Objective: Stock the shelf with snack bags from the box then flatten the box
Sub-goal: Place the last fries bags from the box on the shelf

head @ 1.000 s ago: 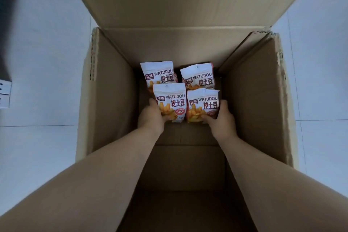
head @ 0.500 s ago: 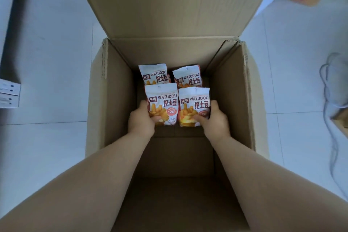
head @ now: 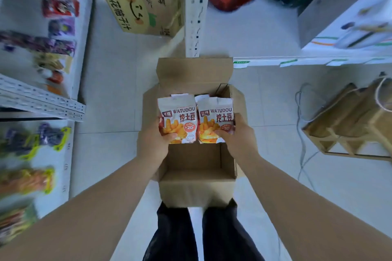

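Observation:
An open brown cardboard box [head: 197, 186] stands on the floor in front of my legs, flaps up. Above it I hold white and orange WATUDOU snack bags. My left hand [head: 156, 141] grips the left bag [head: 177, 116] by its lower corner, with the top of another bag showing behind it. My right hand [head: 237, 135] grips the right bag [head: 215, 116], and a further bag edge peeks out behind that one. The box interior below the bags looks bare as far as it shows.
Shelves [head: 42, 99] with colourful snack packs run along the left. A white shelf upright [head: 194, 10] and a printed carton [head: 137, 0] stand ahead. White shelving [head: 318, 60] runs on the right, above a wooden frame [head: 350, 127] and cables on the tiled floor.
Both hands have lifted the snack bags up out of the box. My view has risen and pulled back, so the shelves around the box have come into sight.

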